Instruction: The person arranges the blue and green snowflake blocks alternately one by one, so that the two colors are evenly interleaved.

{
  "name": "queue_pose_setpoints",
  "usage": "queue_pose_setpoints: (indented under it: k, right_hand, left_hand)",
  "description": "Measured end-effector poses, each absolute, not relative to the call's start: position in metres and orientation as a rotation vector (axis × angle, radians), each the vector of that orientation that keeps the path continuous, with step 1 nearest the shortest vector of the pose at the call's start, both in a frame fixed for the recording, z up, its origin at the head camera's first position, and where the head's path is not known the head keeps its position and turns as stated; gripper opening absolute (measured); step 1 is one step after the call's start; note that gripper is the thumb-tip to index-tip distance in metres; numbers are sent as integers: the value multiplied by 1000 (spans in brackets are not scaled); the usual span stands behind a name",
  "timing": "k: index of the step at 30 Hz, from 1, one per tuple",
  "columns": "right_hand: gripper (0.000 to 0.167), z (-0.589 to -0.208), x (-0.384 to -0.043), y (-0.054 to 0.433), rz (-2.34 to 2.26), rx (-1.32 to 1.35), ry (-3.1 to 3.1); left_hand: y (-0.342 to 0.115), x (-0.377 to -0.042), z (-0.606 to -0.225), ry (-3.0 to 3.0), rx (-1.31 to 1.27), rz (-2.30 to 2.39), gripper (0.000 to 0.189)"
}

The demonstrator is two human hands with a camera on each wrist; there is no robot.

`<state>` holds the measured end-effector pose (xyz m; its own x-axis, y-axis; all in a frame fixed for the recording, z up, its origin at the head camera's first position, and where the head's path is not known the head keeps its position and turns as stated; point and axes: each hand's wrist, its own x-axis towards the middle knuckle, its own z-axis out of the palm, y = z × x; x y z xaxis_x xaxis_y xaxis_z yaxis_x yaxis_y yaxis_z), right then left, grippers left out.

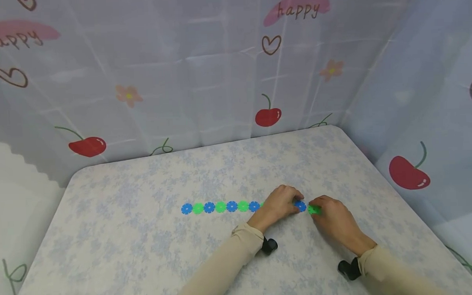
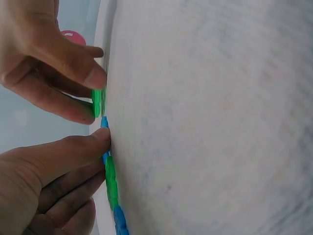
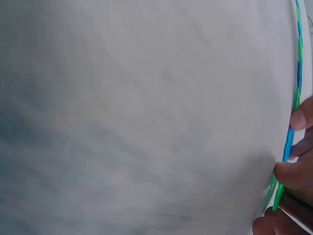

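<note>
A row of flat notched snowflake building discs (image 1: 220,207), blue and green in turn, lies across the table; my left hand (image 1: 280,202) covers part of it. At the row's right end, the left thumb and fingers pinch a blue disc (image 1: 300,206), seen edge-on in the left wrist view. Just right of it, my right hand (image 1: 337,218) pinches a green disc (image 1: 314,210) between thumb and fingers. A narrow gap shows between this green disc and the blue one in the head view. In the right wrist view, the green disc (image 3: 278,197) stands tilted close to the blue disc's edge.
The table (image 1: 146,250) wears a pale blue-and-white patterned cover. Behind it and to the right hang white curtains (image 1: 210,70) printed with cherries, hearts and flowers. Black wrist cameras (image 1: 269,245) sit under both wrists, below the beige sleeves.
</note>
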<state>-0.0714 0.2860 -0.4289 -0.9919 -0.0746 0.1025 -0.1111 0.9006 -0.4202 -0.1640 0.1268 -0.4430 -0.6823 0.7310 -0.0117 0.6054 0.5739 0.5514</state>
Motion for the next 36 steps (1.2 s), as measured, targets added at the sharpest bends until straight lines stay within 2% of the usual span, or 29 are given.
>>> queue_pose_setpoints:
  k: [9, 22, 36]
  right_hand:
    - [27, -430, -86, 286, 662, 143, -3002]
    - [30, -431, -87, 285, 698, 76, -3025]
    - [42, -431, -88, 283, 646, 86, -3023]
  left_hand:
    - [123, -164, -443, 2557, 1126, 801, 37]
    - [119, -165, -441, 2553, 1115, 821, 35]
    - [116, -166, -444, 2583, 1113, 798, 39]
